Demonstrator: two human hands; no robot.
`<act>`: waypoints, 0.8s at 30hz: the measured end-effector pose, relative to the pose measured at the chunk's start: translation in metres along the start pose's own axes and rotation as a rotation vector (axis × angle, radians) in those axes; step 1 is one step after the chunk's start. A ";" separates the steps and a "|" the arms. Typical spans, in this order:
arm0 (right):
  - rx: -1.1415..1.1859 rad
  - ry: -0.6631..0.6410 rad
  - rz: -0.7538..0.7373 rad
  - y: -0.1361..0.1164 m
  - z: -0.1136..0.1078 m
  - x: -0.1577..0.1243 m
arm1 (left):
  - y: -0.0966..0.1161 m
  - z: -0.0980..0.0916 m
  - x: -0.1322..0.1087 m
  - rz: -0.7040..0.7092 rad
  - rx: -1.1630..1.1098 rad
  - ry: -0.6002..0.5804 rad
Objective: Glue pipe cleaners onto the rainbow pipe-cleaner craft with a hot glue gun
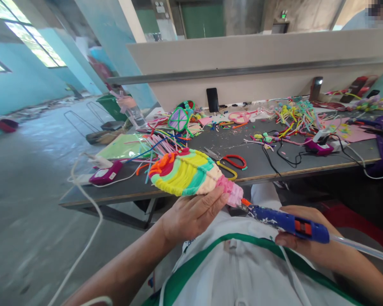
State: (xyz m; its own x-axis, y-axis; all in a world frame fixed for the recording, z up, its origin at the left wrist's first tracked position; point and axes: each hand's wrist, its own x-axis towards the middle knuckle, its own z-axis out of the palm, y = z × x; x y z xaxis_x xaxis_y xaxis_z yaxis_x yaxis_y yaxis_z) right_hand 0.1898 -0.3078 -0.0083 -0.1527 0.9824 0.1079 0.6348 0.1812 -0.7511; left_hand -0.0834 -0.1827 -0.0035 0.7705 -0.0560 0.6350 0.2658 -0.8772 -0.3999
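My left hand point(194, 212) is closed around the narrow pink end of a colourful pipe-cleaner craft point(188, 172), banded in red, orange, yellow, turquoise and cream. The craft is held tilted in front of the table edge, above my lap. My right hand point(293, 231) grips a blue hot glue gun point(284, 221) with a clear glue stick sticking out of its back. The gun's nozzle is at the craft's pink end, beside a small orange piece point(246, 202). Whether the nozzle touches it I cannot tell. Scissors point(231, 163) with red and yellow handles lie just behind the craft.
On the grey table point(191, 148) lie loose pipe cleaners point(161, 144), a green-framed craft piece point(178, 119), purple power adapters point(107, 173) with cables, and a tangled heap of pipe cleaners point(293, 117). A phone point(212, 100) leans against the partition. A drink cup point(132, 111) stands at the left.
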 end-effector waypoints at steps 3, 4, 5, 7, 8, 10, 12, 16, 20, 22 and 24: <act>-0.038 0.004 -0.023 0.002 0.000 -0.002 | 0.000 0.000 0.001 0.003 -0.008 -0.007; -0.049 0.006 -0.025 0.003 0.000 -0.002 | 0.000 0.000 0.001 0.006 -0.011 -0.006; -0.053 0.008 -0.022 0.003 -0.001 -0.003 | 0.000 0.000 0.001 0.008 -0.012 -0.007; -0.052 0.013 -0.017 0.005 -0.002 -0.003 | 0.000 0.000 0.001 0.009 -0.009 -0.012; -0.047 0.011 -0.018 0.005 -0.002 -0.002 | 0.000 0.000 0.000 0.006 -0.008 -0.015; -0.039 0.009 -0.032 0.005 -0.003 -0.001 | 0.000 0.000 0.000 -0.003 -0.009 -0.022; -0.043 0.008 -0.055 0.005 -0.004 0.001 | 0.000 0.001 -0.001 -0.006 -0.014 -0.025; -0.063 0.002 -0.084 0.003 -0.006 0.003 | 0.000 0.004 -0.002 -0.005 -0.022 -0.032; -0.078 -0.038 -0.069 0.000 -0.008 0.001 | 0.000 0.007 -0.004 -0.011 -0.037 -0.017; -0.077 -0.061 -0.060 0.000 -0.009 -0.001 | 0.000 0.008 -0.004 -0.016 -0.042 -0.023; -0.066 -0.058 -0.052 0.001 -0.009 -0.002 | 0.000 0.008 -0.004 -0.014 -0.046 -0.027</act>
State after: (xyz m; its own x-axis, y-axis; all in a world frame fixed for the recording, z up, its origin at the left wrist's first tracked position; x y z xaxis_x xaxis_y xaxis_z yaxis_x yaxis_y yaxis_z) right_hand 0.1969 -0.3089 -0.0034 -0.2290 0.9676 0.1062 0.6733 0.2363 -0.7006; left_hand -0.0814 -0.1789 -0.0116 0.7821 -0.0314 0.6223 0.2504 -0.8987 -0.3600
